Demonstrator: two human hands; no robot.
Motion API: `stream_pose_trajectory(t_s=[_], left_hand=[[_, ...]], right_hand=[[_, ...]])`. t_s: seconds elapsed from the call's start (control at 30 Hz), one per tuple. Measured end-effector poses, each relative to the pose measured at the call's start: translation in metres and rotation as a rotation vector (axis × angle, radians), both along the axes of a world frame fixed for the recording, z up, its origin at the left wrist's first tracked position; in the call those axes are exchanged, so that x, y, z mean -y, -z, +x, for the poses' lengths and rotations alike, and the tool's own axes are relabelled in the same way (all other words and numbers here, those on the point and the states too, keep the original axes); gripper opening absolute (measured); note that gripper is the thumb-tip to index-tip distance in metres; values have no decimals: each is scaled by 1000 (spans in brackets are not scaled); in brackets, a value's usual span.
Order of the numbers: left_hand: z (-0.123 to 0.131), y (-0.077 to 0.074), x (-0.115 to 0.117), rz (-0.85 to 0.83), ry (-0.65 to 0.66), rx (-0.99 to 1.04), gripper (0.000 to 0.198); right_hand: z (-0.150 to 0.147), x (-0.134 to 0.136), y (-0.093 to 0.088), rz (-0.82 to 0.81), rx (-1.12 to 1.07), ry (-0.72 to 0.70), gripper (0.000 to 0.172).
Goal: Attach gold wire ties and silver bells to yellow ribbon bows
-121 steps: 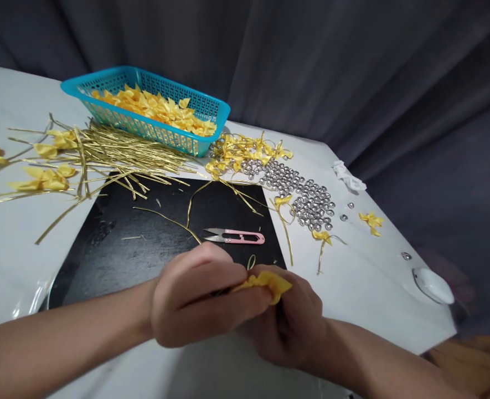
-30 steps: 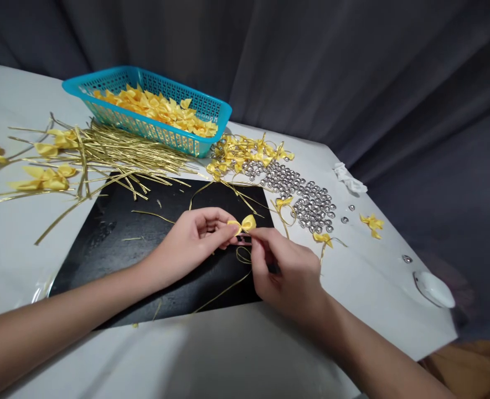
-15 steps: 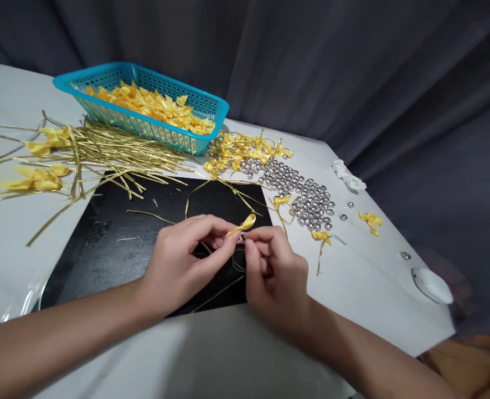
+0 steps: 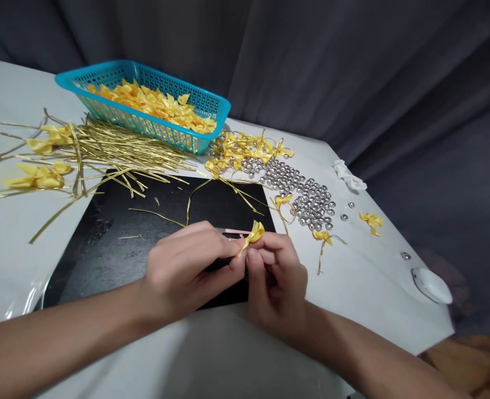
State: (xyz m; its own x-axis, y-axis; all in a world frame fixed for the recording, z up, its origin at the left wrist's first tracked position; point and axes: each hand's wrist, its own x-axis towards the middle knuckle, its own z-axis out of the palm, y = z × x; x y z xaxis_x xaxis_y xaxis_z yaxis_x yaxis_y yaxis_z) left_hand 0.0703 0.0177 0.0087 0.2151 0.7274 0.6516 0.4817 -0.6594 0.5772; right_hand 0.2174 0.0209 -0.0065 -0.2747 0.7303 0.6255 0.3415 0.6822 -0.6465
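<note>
A small yellow ribbon bow [image 4: 254, 235] is pinched between my two hands above a black mat [image 4: 115, 255]. My left hand [image 4: 190, 260] is closed, its thumb and forefinger at the bow's left end. My right hand [image 4: 278, 271] is closed too, with thumb and bent forefinger pressed together at the bow's lower right side. The fingers hide the bow's middle and any cord there. Just behind the fingertips, a thin strip with pinkish marks [image 4: 238, 230] lies on the mat, partly covered.
A blue basket [image 4: 143, 119] of yellow bows stands at the back. Gold cords [image 4: 120, 147] lie in front of it. Silver beads [image 4: 311, 202] and corded yellow bows [image 4: 248, 147] are spread behind and right. A white rounded object [image 4: 431, 285] sits near the right edge.
The bow has tipped more upright and shifted slightly right and down. My left hand has rolled, its fingers now closed further; the cord loop below the hands is mostly out of sight.
</note>
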Motion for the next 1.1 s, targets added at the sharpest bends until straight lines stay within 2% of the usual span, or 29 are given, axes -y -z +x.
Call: stream_pose_trajectory(t_s=[0.17,0.4,0.53,0.67,0.8,0.9,1.0,1.1], left_hand=[[0,-1,-1,22,39,-143,23],[-1,2,-1,-18,22,-97,16],[-3,-1,-6,7,46,-83,16],[-5,-2,-8,35,51,-101,20],[-8,5,-2,-76,21,-127,22],[-10,10,1,-122,47,-134,23],[-11,10,2,-15,103,-230,27],[-9,9,5,87,12,-305,34]], right_hand=[[-1,1,-1,3,-7,-6,24],[2,-2,-2,-71,8,-42,19],[8,-6,-6,-107,132,-84,17],[8,-8,-6,-12,189,-107,18],[6,-5,-3,52,132,-105,20],[7,-4,-3,69,121,-116,20],[8,-2,-3,84,126,-117,22],[9,-1,-3,76,130,-122,22]])
